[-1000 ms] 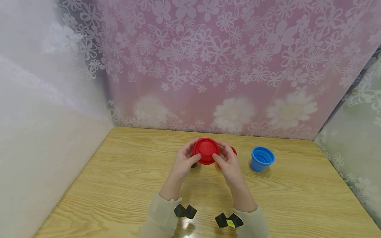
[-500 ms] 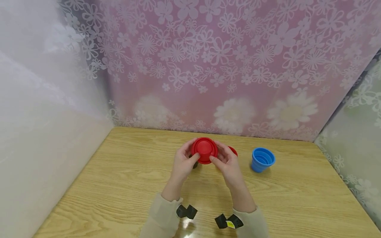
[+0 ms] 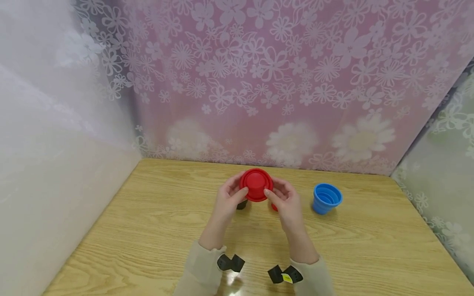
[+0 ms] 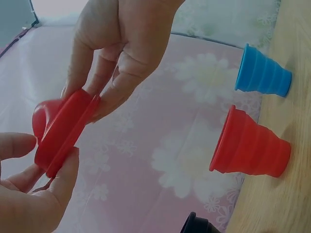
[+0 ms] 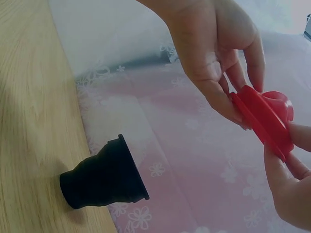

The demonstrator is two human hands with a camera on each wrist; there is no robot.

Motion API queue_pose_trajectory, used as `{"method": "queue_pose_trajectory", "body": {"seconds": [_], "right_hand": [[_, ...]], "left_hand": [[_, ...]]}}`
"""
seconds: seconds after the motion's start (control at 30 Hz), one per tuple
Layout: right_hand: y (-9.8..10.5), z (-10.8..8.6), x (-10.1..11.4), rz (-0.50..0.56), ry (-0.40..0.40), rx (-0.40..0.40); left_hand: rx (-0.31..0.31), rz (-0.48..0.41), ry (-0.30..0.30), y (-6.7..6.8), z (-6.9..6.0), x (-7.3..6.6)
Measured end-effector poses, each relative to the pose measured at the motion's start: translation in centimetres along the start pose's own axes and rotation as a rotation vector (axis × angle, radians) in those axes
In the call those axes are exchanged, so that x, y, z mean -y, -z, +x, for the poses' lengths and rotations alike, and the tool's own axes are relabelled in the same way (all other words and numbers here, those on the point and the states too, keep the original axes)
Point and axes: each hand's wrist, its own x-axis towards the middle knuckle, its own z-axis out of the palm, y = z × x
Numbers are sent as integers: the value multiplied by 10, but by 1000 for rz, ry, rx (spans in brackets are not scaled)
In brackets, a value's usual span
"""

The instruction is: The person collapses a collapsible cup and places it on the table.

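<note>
One flattened red cup [image 3: 256,181] — round, ringed, domed — pinched by left hand [image 3: 228,200] and right hand [image 3: 290,204].

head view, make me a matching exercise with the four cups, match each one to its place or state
Cups:
1. blue cup
2. squat red cup
3. black cup
4. tall red cup

In the head view:
A. mostly hidden, a dark bit showing beside the left hand
B. mostly hidden, a small bit showing beside the right hand
C. held up, clear of the table
D. standing in full view, with its opening up

Right pairs: 1-D, 2-C, 3-A, 4-B
</note>
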Motion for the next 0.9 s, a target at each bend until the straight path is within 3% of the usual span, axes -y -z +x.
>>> {"method": "queue_pose_trajectory", "body": {"seconds": [0.2, 0.63, 0.9], "right_hand": [[5, 1, 2, 67, 12, -63], [9, 2, 0, 127, 65, -58], [9, 1, 1, 115, 38, -48]], "left_hand": [[1, -47, -8, 3, 0, -1], [-84, -27, 5, 4, 3, 2], [-59, -43, 32, 3, 1, -2]]}}
